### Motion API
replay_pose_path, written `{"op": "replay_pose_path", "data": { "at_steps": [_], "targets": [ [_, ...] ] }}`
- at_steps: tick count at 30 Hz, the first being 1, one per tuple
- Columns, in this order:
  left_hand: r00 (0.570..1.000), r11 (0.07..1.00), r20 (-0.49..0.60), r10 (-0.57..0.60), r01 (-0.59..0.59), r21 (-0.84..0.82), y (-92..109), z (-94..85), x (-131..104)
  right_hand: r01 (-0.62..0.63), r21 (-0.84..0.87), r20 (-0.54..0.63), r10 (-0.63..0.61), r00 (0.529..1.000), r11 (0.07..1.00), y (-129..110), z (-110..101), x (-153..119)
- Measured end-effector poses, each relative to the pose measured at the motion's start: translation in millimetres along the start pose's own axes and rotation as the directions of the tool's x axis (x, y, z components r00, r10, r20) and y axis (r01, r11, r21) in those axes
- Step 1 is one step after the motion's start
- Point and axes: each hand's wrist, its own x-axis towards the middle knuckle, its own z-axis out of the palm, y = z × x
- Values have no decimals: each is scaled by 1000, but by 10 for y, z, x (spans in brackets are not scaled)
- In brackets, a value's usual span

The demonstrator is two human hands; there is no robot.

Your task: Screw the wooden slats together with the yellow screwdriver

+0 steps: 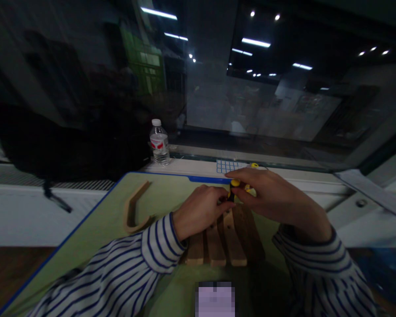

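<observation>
Upright over the far end of a wooden slatted piece [217, 253] stands a short screwdriver with a yellow-and-black handle [235, 182]. My right hand [270, 191] grips its top from the right, fingers closed. My left hand [201, 209] is closed in a pinch low beside the handle, thumb and fingertips against its lower part; whatever lies between them is hidden. The slats run toward me, with small dark holes near their far ends. A darker wooden part [251, 233] lies along their right side. The screwdriver's tip is out of sight behind my fingers.
A curved wooden strip [129, 215] lies on the green, blue-edged tabletop [108, 220] at left. On the windowsill beyond are a water bottle [159, 145], a blue-gridded sheet [229, 166] and a small yellow item [254, 165]. Dark fabric [69, 145] is at far left.
</observation>
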Motion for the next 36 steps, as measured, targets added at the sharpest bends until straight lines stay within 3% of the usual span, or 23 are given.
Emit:
{"op": "replay_pose_path", "data": {
  "at_steps": [36],
  "targets": [
    [1000, 1000, 20, -14, 15, -26, 22, -15, -1, -15, -46, 40, 17, 999, 999, 49, -8, 16]
  ]
}}
